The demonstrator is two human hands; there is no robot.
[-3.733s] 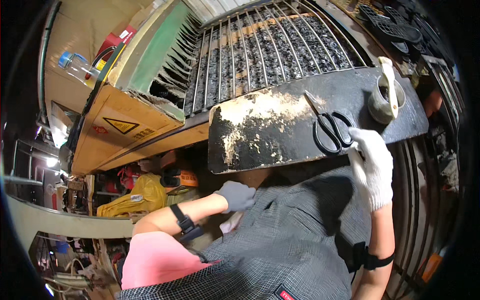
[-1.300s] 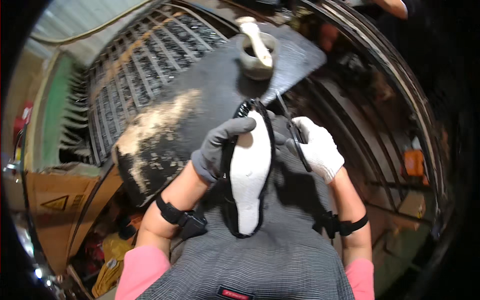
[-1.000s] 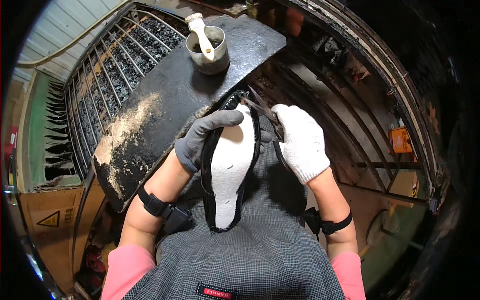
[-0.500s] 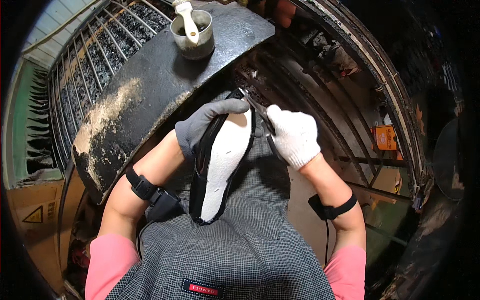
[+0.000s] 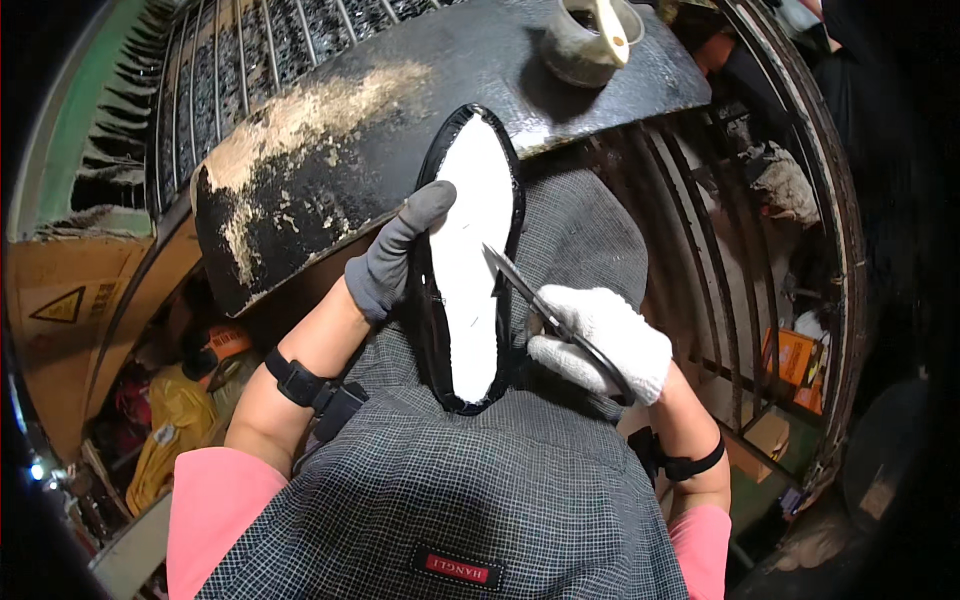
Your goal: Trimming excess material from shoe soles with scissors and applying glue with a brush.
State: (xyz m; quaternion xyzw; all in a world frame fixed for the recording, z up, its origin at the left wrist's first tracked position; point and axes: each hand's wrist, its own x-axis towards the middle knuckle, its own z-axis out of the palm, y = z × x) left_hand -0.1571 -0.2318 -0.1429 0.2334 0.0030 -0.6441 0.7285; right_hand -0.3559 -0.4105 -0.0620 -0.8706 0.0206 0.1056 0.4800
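A black shoe upper with a white sole board stands sole side towards me, its pointed toe at the top. My left hand, in a grey glove, grips it by the left edge, thumb pressed on the white board. My right hand, in a white knitted glove, is closed around dark-handled pliers. Their pointed metal tip meets or hovers just over the middle of the board; contact cannot be made out. A few small staple-like marks show on the board. My left fingers behind the shoe are hidden.
Beyond the shoe lies a curved black board with worn, flaking patches. On it stands a grubby cup with a white-handled brush. Metal bars run behind. A checked apron covers my lap; a cardboard box is at left.
The pliers have moved from the toe to the middle of the sole board. The shoe is held more upright and higher. My view has shifted left, so the cup now appears further right.
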